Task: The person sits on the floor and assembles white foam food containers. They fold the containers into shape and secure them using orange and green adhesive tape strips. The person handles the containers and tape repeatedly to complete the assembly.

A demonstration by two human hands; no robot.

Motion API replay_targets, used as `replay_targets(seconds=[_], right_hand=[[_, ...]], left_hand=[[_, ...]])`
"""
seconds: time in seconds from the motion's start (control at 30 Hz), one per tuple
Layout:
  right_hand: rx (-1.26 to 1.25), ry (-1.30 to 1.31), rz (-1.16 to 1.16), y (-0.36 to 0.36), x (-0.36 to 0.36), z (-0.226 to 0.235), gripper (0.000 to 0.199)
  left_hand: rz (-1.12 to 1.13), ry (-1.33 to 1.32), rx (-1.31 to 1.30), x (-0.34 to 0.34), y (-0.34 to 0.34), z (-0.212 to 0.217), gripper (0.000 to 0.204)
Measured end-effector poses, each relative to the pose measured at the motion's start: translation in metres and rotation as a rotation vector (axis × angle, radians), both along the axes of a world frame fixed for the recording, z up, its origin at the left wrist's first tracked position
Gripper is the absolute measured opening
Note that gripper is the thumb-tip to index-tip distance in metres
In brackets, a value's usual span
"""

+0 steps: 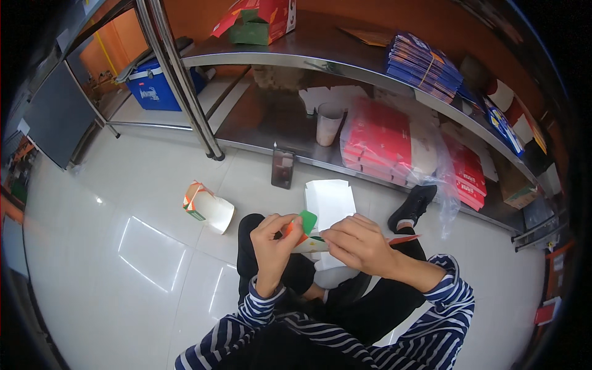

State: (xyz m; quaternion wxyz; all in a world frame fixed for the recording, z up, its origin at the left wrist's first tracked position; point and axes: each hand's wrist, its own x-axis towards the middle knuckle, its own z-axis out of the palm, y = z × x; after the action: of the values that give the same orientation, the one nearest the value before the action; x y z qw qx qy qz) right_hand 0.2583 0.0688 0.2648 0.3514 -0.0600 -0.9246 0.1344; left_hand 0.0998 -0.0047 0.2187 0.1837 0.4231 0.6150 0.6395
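Between my two hands, above my lap, is a printed paper carton [311,245] in cream, orange and green. My left hand [274,239] pinches its left side beside a raised green flap. My right hand [359,244] has its fingers closed on the right end. A red-orange pointed piece [404,239] sticks out past my right wrist; its link to the carton is hidden. Just beyond my hands lies a white folded card piece [330,200]; whether it joins the carton I cannot tell. An open-topped paper food box [211,208] rests on the floor to the left.
A phone [283,168] leans against the steel shelf [296,147]. The lower shelf bears a plastic cup [329,123] and red packs in clear plastic [379,132]. Above are a banded blue stack [424,66] and a red-green box [259,21]. A blue cooler [154,88] stands far left.
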Motion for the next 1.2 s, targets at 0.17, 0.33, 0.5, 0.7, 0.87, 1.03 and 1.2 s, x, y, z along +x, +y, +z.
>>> replay_targets(seconds=[0.17, 0.33, 0.5, 0.7, 0.87, 1.03, 1.2], right_hand=[[0.139, 0.017, -0.014, -0.003, 0.002, -0.002, 0.024], [0.116, 0.092, -0.039, -0.001, -0.003, 0.001, 0.027], [0.067, 0.107, -0.005, 0.010, -0.002, -0.004, 0.025], [-0.016, 0.114, 0.070, 0.015, 0.002, -0.011, 0.016], [-0.009, 0.030, 0.118, 0.015, 0.007, -0.011, 0.015], [-0.021, -0.027, 0.115, 0.015, 0.006, -0.016, 0.016], [-0.037, -0.078, 0.100, 0.015, 0.004, -0.013, 0.017]], left_hand=[[-0.147, 0.313, 0.010, -0.015, -0.001, 0.006, 0.009], [-0.348, 0.342, -0.013, -0.015, -0.005, 0.014, 0.017], [-0.566, 0.200, -0.055, -0.014, -0.012, 0.019, 0.034], [-0.801, 0.220, -0.079, -0.027, -0.010, 0.008, 0.037], [-0.904, 0.226, -0.112, -0.027, -0.006, 0.005, 0.035], [-0.866, 0.223, -0.162, -0.028, -0.005, -0.001, 0.033], [-0.877, 0.185, -0.187, -0.027, -0.003, -0.001, 0.030]])
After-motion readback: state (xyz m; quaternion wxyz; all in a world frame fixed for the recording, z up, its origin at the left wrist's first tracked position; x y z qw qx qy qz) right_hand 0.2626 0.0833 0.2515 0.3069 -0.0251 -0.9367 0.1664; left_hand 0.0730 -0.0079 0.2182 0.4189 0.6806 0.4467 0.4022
